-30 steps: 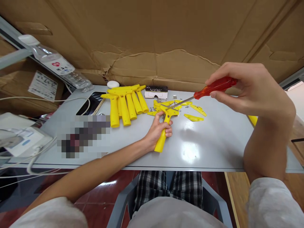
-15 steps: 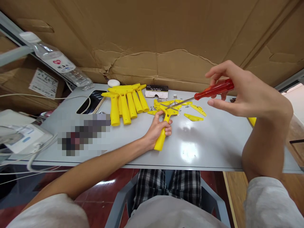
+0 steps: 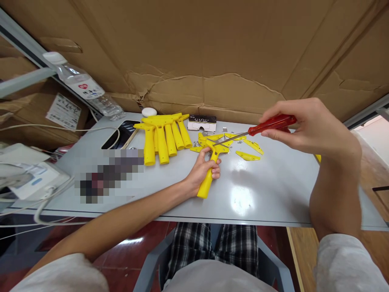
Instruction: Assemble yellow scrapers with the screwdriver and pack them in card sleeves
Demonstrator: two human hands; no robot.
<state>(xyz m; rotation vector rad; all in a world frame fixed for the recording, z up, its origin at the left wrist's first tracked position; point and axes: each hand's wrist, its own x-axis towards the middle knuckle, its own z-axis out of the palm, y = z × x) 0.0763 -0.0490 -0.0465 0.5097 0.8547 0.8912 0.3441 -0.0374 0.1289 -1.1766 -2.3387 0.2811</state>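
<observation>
Over desk (image 3: 273, 182), screwdriver (image 3: 255, 129) apparently down-left

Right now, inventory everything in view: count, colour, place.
Held handle: 1, yellow, left hand
Screwdriver: 1, red grip, right hand
Other handles: at least five, yellow, table's left half
Flat pieces: several, yellow, around held handle's head
Metal bits: uncountable, grey, near flat pieces
Small box: 1, black and white, table's rear
Round object: 1, white, behind other handles
Phone: 1, dark, left of other handles
Bottle: 1, clear, rear left
Boxy object: 1, white, far left
Cables: several, white, left
Pixelated patch: 1, mixed, left
Cardboard: count unclear, brown, behind table
Table: 1, grey, centre
Chair: 1, grey, bottom
Shirt: 1, pale, bottom
Trousers: 1, dark checked, bottom
Left hand: 1, bare, around held handle
Right hand: 1, bare, gripping screwdriver
</observation>
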